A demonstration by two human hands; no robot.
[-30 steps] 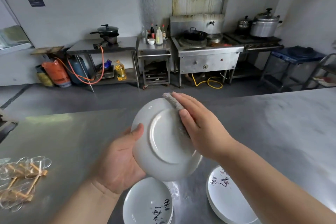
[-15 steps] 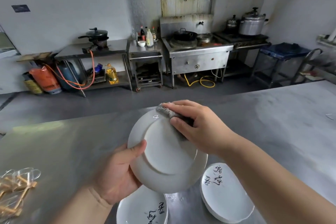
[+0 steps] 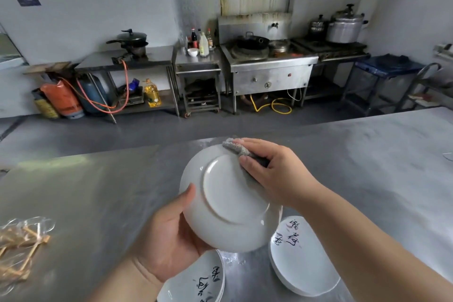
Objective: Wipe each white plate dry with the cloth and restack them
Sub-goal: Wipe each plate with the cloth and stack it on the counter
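My left hand (image 3: 169, 235) grips a white plate (image 3: 228, 206) by its lower left rim, thumb on the underside, which faces me. My right hand (image 3: 272, 174) holds a grey cloth (image 3: 236, 147) and presses it against the plate's upper right rim. Below, on the steel table (image 3: 98, 191), lie two stacks of white plates with dark brush lettering: one (image 3: 196, 279) at the bottom centre, the other (image 3: 301, 260) to its right, partly hidden by my right forearm.
A clear plastic packet with wooden sticks (image 3: 22, 243) lies at the table's left edge. Across the floor stand a wok stove (image 3: 267, 66), steel benches with pots and bottles, gas cylinders (image 3: 61, 98) and a blue cart (image 3: 389, 73).
The cloth has slid along the plate's upper rim while the plate turned slightly in my left hand. The camera view shifted, so the plate stacks sit further right.
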